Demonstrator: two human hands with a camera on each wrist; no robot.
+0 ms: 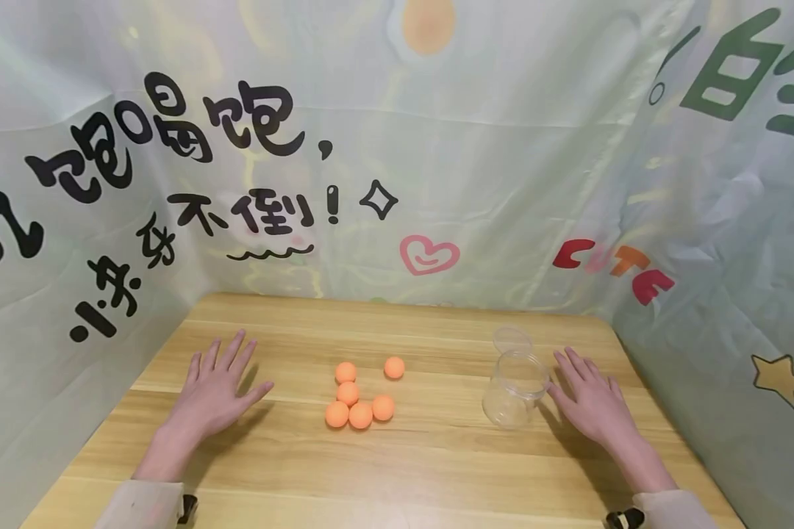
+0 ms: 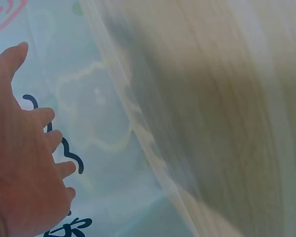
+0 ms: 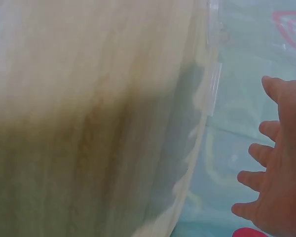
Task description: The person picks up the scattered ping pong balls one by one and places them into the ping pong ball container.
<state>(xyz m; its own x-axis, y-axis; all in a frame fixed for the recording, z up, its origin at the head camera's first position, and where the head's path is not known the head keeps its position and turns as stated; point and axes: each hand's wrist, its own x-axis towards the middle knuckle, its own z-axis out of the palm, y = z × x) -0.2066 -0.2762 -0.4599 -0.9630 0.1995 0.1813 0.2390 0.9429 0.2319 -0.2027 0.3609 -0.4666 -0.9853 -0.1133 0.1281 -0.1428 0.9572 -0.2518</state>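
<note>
Both hands hover palm down over the table with nothing in them. In the head view my left hand [image 1: 215, 393] is at the left, fingers spread and straight, well apart from the orange balls. My right hand [image 1: 592, 397] is at the right with straight fingers, its thumb close beside a clear plastic jar [image 1: 512, 404]; whether they touch I cannot tell. Several small orange balls [image 1: 360, 415] form a loose cluster mid-table, one ball [image 1: 394, 367] lying apart from the others. Behind the open jar lies a clear round lid [image 1: 512, 339]. The wrist views show the left hand [image 2: 27, 153] and right hand [image 3: 281, 168] with fingers extended.
The wooden table [image 1: 437, 477] has printed cloth walls at its back and both sides, with lettering on the back cloth [image 1: 370, 147]. A dark band [image 1: 188, 508] is on the left wrist, another band [image 1: 625, 519] on the right.
</note>
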